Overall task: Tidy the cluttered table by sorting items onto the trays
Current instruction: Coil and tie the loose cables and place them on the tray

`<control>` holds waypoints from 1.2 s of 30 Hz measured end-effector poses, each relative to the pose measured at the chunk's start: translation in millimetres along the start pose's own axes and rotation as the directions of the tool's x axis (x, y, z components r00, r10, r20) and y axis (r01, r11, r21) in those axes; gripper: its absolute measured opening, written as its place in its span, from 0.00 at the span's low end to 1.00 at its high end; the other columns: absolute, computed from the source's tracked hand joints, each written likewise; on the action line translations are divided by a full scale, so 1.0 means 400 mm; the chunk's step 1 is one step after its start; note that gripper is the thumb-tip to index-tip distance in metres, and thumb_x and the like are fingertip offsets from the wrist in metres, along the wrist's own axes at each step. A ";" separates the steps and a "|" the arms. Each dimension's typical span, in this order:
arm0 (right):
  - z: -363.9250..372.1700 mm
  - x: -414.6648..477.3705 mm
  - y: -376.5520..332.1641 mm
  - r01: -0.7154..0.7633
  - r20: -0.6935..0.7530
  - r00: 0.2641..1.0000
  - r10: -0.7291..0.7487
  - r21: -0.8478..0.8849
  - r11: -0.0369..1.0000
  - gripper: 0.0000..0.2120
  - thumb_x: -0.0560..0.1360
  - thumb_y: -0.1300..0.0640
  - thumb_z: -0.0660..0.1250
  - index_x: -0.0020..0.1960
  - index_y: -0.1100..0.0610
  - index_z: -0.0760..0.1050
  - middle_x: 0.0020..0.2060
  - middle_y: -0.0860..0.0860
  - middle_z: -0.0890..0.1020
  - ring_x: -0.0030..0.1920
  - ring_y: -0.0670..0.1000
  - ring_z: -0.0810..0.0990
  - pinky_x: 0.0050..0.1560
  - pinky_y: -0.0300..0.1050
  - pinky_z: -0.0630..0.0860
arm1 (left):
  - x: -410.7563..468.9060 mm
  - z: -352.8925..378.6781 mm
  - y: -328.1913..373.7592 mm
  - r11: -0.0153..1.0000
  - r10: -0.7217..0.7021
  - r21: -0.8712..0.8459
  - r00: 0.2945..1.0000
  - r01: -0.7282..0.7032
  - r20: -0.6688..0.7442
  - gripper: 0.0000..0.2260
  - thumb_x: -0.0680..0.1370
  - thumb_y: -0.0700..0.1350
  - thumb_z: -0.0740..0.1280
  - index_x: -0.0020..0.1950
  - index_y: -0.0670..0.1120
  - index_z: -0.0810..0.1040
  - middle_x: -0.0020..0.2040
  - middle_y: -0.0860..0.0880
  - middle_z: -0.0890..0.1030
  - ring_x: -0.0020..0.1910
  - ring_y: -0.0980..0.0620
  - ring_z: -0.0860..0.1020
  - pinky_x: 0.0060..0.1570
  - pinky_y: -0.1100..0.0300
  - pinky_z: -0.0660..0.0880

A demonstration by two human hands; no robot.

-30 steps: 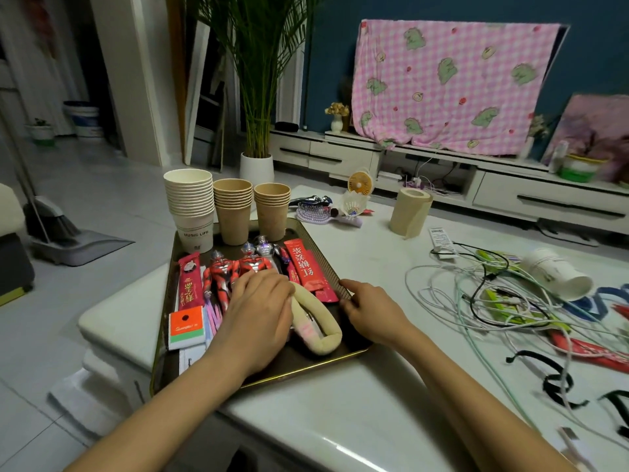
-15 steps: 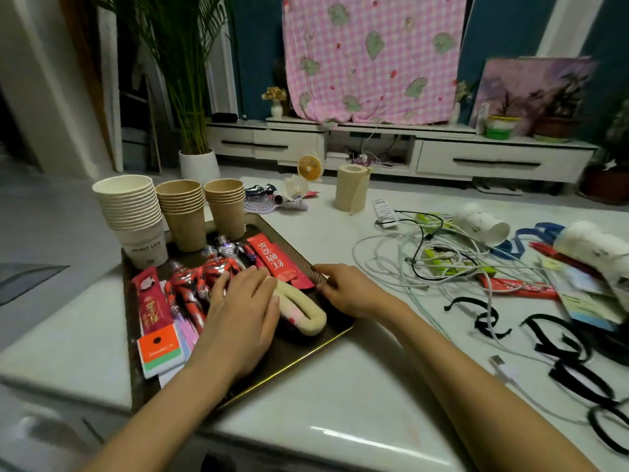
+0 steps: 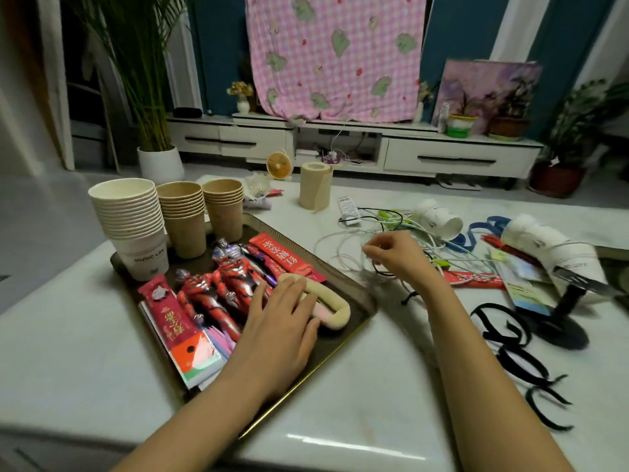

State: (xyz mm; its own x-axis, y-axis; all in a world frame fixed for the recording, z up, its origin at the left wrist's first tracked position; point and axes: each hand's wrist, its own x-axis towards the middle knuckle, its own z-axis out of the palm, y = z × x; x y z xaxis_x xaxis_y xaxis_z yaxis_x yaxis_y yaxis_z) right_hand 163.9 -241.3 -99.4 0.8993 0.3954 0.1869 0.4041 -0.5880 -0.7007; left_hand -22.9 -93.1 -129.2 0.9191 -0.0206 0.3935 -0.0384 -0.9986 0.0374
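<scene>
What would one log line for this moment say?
left hand: flat on toy figures | right hand: pinching white cables | tray: holds paper cups, figures

Dark tray (image 3: 340,338) packed, white cables (image 3: 446,248) tangled beside

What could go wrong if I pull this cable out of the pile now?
1. Your right hand pinches into the tangled cables; pulling one strand may drag the whole bundle and roll the tipped white cup lying among them.
2. The tray is crowded, with bare space only near its right corner, so loose cables may spill over the rim or snag the toy figures.
</scene>
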 end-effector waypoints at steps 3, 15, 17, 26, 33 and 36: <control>-0.020 -0.011 0.018 -0.040 0.065 0.997 0.043 -0.049 0.998 0.04 0.73 0.61 0.68 0.39 0.60 0.79 0.32 0.51 0.78 0.33 0.46 0.74 0.36 0.40 0.70 | 0.002 0.004 -0.006 0.998 0.023 -0.063 1.000 -0.024 -0.017 0.20 0.75 0.48 0.53 0.51 0.43 0.82 0.55 0.43 0.81 0.57 0.43 0.79 0.56 0.39 0.70; 0.031 -0.003 -0.001 0.025 0.251 0.967 0.050 -0.289 0.957 0.03 0.71 0.62 0.68 0.43 0.58 0.80 0.32 0.47 0.76 0.37 0.46 0.73 0.31 0.35 0.67 | -0.010 0.014 -0.012 0.969 -0.026 -0.248 0.999 0.019 -0.025 0.25 0.78 0.55 0.45 0.65 0.48 0.73 0.71 0.50 0.68 0.73 0.53 0.59 0.71 0.56 0.42; 0.034 -0.001 0.001 0.021 0.247 0.967 0.055 -0.298 0.954 0.03 0.71 0.61 0.68 0.42 0.59 0.81 0.35 0.50 0.79 0.38 0.47 0.75 0.33 0.38 0.68 | -0.010 0.011 -0.012 0.970 -0.017 -0.242 1.000 0.013 -0.014 0.30 0.75 0.58 0.39 0.65 0.49 0.72 0.71 0.51 0.67 0.73 0.54 0.58 0.71 0.58 0.41; 0.041 0.042 0.029 -0.115 -0.159 0.986 0.059 -0.377 0.919 0.12 0.75 0.57 0.63 0.57 0.58 0.76 0.58 0.60 0.76 0.61 0.60 0.71 0.59 0.51 0.69 | -0.009 0.012 -0.013 0.967 -0.017 -0.256 1.000 0.013 -0.014 0.23 0.77 0.53 0.47 0.66 0.49 0.72 0.71 0.51 0.66 0.73 0.54 0.58 0.70 0.60 0.42; 0.065 0.047 0.021 -0.136 -0.012 0.989 0.151 -0.500 0.855 0.12 0.77 0.52 0.59 0.49 0.56 0.80 0.51 0.55 0.80 0.61 0.60 0.69 0.61 0.55 0.62 | -0.009 0.014 -0.014 0.970 -0.023 -0.242 1.000 0.023 0.001 0.23 0.77 0.54 0.45 0.67 0.51 0.70 0.72 0.53 0.64 0.73 0.56 0.56 0.71 0.59 0.43; 0.072 0.053 0.028 -0.127 0.025 0.986 0.162 -0.507 0.852 0.14 0.78 0.50 0.58 0.51 0.55 0.79 0.54 0.56 0.79 0.63 0.60 0.68 0.61 0.53 0.60 | -0.008 0.016 -0.015 0.975 -0.022 -0.222 1.000 0.024 0.011 0.24 0.77 0.54 0.44 0.67 0.51 0.68 0.73 0.53 0.63 0.73 0.57 0.55 0.71 0.59 0.42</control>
State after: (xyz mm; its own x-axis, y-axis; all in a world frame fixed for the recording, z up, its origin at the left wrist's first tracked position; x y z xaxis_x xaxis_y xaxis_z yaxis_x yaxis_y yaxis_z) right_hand 182.8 -219.3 -123.2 0.9483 0.3127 0.0535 0.3152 -0.9094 -0.2716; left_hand -23.3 -87.4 -136.7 0.9239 0.0006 0.3826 -0.1028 -0.9628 0.2497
